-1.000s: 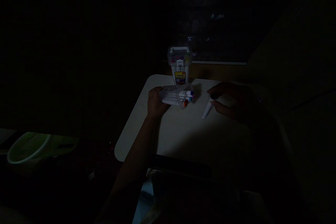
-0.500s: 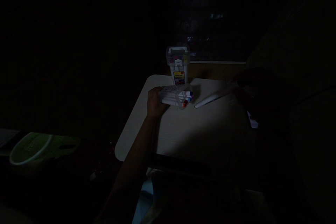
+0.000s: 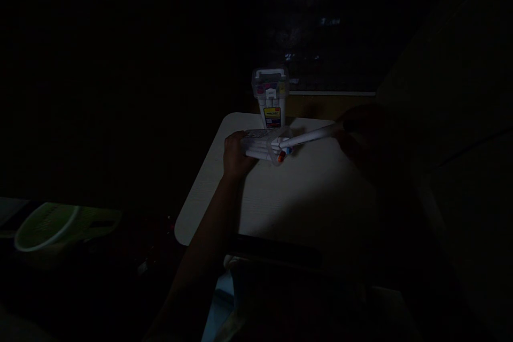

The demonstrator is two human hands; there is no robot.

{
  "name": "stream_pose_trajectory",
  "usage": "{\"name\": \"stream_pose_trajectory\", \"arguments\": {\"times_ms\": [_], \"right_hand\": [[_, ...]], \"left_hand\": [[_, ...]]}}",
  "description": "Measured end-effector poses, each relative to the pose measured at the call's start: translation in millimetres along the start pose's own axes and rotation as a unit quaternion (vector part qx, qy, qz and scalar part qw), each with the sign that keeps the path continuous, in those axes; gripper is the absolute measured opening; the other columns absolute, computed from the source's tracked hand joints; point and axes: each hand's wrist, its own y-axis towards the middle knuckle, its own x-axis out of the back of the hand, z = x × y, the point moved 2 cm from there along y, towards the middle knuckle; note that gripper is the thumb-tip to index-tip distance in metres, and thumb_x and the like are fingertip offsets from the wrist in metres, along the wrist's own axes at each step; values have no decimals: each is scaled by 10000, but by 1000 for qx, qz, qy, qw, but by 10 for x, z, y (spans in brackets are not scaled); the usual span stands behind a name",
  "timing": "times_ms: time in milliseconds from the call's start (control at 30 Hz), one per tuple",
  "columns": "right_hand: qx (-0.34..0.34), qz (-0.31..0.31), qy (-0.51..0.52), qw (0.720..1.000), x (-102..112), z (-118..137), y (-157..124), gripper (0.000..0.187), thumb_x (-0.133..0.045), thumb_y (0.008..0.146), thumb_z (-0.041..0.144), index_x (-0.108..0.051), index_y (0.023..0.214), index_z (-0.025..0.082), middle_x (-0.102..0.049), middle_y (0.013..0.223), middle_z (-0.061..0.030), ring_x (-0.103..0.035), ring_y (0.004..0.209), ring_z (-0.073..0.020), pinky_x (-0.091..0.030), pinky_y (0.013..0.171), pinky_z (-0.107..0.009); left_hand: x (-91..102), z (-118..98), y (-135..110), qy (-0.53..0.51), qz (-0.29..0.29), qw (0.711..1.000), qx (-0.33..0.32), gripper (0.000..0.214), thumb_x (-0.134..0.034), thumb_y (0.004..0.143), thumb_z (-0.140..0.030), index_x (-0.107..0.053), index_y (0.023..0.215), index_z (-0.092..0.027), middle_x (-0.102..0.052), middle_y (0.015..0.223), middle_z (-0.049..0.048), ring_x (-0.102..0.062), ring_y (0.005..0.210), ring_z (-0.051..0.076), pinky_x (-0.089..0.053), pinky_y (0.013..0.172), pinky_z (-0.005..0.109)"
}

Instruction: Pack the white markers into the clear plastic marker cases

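My left hand is wrapped round a clear plastic marker case, tilted on its side with its opening to the right. Several white markers lie in it, their coloured ends showing, among them an orange-tipped marker and a blue one. From the right, my right hand, very dark, grips a white marker by its far end. That marker's other tip is at the mouth of the case; whether it touches the markers inside I cannot tell.
A second clear case with a white handle and a yellow label stands upright behind, full of markers. Below is a pale table with rounded corners. A green basket shows at lower left. The room is very dark.
My right hand has brought the white marker left and slightly up, so its tip now reaches the mouth of the case. My left hand and the case have hardly moved.
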Motion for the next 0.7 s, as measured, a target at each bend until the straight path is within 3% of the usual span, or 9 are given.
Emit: {"name": "stream_pose_trajectory", "arguments": {"times_ms": [233, 467, 700], "right_hand": [[33, 69, -80, 994, -203, -14, -36, 73, -606, 845, 223, -631, 914, 231, -674, 875, -37, -657, 821, -197, -530, 760, -353], [17, 172, -84, 981, -360, -68, -53, 122, -541, 867, 185, -631, 940, 221, -674, 961, -63, -636, 900, -209, -509, 813, -366], [12, 189, -53, 980, -512, -149, -125, 133, -549, 855, 146, -631, 936, 213, -662, 1011, -64, -634, 914, -194, -511, 805, -334]], "left_hand": [[5, -18, 13, 5, 3, 1000, 18, 664, -759, 637, -379, -478, 1213, -206, -585, 1202, 128, -553, 1144, 311, -446, 979, 502], [-2, -11, 10, 7, -6, 1000, 12, 684, -778, 611, -393, -485, 1200, -209, -593, 1191, 133, -558, 1132, 315, -451, 969, 497], [15, -33, 9, 7, -8, 1000, 5, 664, -763, 658, -423, -476, 1208, -187, -587, 1197, 133, -553, 1138, 311, -460, 964, 499]]}}
